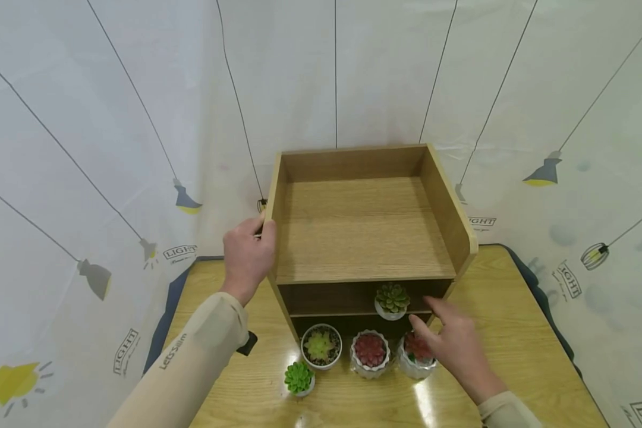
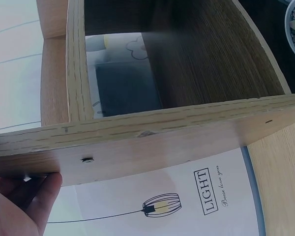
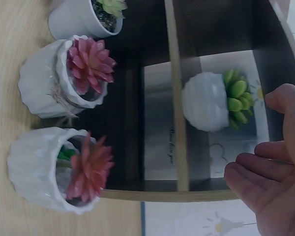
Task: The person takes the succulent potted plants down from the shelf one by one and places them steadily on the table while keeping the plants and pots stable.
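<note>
My left hand (image 1: 248, 255) rests against the outer face of the left side panel of a wooden shelf unit (image 1: 364, 232). In the left wrist view its fingertips (image 2: 50, 189) touch that face; no finger shows on the inner side. My right hand (image 1: 457, 339) is by the shelf's right front, thumb and fingers spread, holding nothing. Just left of it, a green succulent in a white pot (image 1: 392, 302) stands on the middle board. The right wrist view shows a gap between the fingers and this succulent (image 3: 238, 96).
On the table (image 1: 492, 356), before the shelf, stand two red succulents in white fluted pots (image 1: 370, 353) (image 1: 416, 356), a yellow-green one in a white pot (image 1: 321, 346) and a small bright green one (image 1: 299, 378). Lamp-printed cloth (image 1: 342, 77) hangs behind.
</note>
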### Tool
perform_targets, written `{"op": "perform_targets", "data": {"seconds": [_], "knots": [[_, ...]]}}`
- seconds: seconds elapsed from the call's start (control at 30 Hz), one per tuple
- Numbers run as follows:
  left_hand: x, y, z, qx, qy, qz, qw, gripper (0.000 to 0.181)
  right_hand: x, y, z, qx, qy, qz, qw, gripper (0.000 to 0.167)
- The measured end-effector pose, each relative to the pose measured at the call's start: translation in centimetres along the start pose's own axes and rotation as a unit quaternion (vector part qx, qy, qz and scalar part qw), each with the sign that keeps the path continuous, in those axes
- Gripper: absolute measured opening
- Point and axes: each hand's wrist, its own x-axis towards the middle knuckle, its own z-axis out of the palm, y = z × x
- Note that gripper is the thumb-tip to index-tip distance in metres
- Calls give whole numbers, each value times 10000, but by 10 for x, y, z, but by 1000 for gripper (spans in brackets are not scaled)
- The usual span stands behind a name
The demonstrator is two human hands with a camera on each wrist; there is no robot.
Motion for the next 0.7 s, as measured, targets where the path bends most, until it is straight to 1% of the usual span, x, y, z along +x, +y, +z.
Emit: {"op": "perform_targets", "data": {"seconds": [0.2, 0.33, 0.5, 0.7], "knots": [[0, 0, -1, 25, 36, 39, 10000, 34, -3, -1, 13, 226, -224, 402, 9987, 48], [0, 0, -1, 13, 6, 34, 10000, 35, -4, -1, 18, 351, -330, 624, 9969, 49], [0, 0, -1, 39, -13, 31, 10000, 35, -5, 3, 26, 395, -390, 783, 9954, 49], [0, 0, 0, 14, -29, 76, 10000, 35, -4, 8, 35, 395, -400, 805, 9952, 51]]}}
